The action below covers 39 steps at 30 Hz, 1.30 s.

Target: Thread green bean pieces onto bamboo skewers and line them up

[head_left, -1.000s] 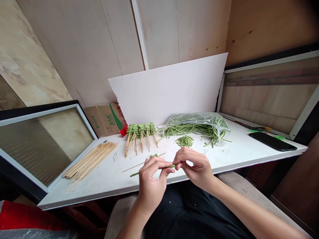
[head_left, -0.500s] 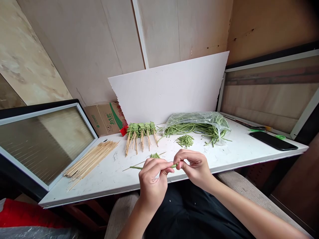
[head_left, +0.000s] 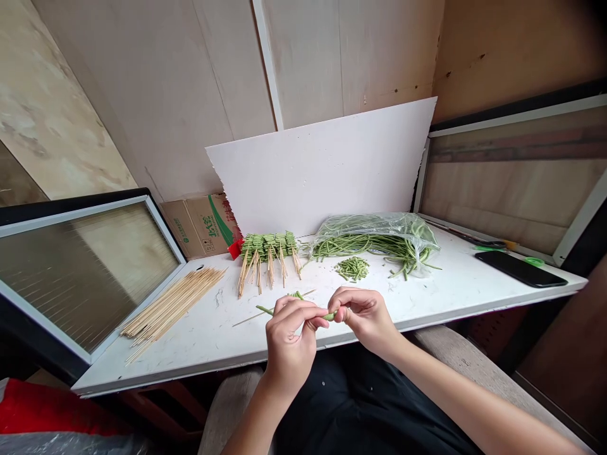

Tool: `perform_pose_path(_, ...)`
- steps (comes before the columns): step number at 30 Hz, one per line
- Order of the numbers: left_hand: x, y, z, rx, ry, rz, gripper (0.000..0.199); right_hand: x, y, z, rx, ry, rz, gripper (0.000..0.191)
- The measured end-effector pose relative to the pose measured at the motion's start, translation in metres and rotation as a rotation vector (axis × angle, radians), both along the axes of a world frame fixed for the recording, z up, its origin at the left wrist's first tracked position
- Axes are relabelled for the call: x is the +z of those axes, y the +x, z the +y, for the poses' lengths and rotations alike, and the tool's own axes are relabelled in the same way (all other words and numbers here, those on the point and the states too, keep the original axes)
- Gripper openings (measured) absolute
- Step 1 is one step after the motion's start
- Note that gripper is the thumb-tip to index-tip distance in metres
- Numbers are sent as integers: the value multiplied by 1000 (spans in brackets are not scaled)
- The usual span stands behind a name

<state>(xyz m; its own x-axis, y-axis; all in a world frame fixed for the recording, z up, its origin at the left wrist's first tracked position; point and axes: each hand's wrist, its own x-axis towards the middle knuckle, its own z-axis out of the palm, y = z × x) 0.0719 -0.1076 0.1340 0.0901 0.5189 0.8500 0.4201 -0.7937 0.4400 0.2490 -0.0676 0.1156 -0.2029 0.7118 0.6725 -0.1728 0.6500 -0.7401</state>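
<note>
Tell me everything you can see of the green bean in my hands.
The bean is slim, green and smooth-looking, held crosswise near the front edge of the white table. Your left hand covers its middle; your right hand pinches its right end. A short length shows between the hands, and its other end pokes out past the left hand. Whether it is snapped cannot be told.

Left hand [head_left: 290, 328], right hand [head_left: 363, 316], close together, both pinching, bare forearms [head_left: 446, 379] angled inward
</note>
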Motion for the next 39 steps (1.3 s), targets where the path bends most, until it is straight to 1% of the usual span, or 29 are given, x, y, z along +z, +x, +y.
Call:
perform_pose_path(2, 1, 0, 0, 13, -9, 8, 22, 0, 0, 0, -16, 35, -13, 27)
perform_pose_path(4, 2, 0, -1, 27, -50, 9, 17, 2, 1, -2, -65, 100, -35, 21)
perform_pose_path(6, 3, -1, -1, 16, -148, -4, 10, 4, 2, -3, -131, 197, -57, 15)
perform_pose_path(8, 4, -1, -2, -36, -288, -35, 6, 6, 3, -3, -183, 304, -64, 16)
perform_pose_path(10, 5, -1, -2, -106, -423, -80, 15, 9, 4, -2, -218, 394, -67, 24)
perform_pose_path(12, 5, -2, 0, -152, -517, -126, 23, 10, 4, -1, -247, 453, -82, 30)
perform_pose_path(16, 5, -4, 5, -196, -583, -123, 25, 13, 4, 0, -269, 508, -122, 31)
perform_pose_path(18, 4, -6, 7, -218, -569, -77, 25, 14, 5, 0, -257, 506, -146, 30)
perform_pose_path(20, 4, -8, 9, -209, -526, -37, 24, 15, 7, 2, -234, 483, -183, 26)
perform_pose_path(23, 3, -10, 10, -132, -442, -11, 20, 15, 9, 5, -190, 449, -231, 14)
perform_pose_path(25, 4, -11, 10, -87, -394, 6, 16, 15, 10, 7, -174, 443, -248, 9)
perform_pose_path(31, 6, -9, 5, -48, -301, 56, 10, 16, 10, 6, -152, 442, -251, 9)
perform_pose_path(36, 6, -7, 1, 41, -232, 160, 12, 17, 10, 6, -146, 433, -230, 10)
perform_pose_path(39, 7, -7, 0, 37, -206, 208, 13, 17, 12, 7, -127, 416, -198, 8)
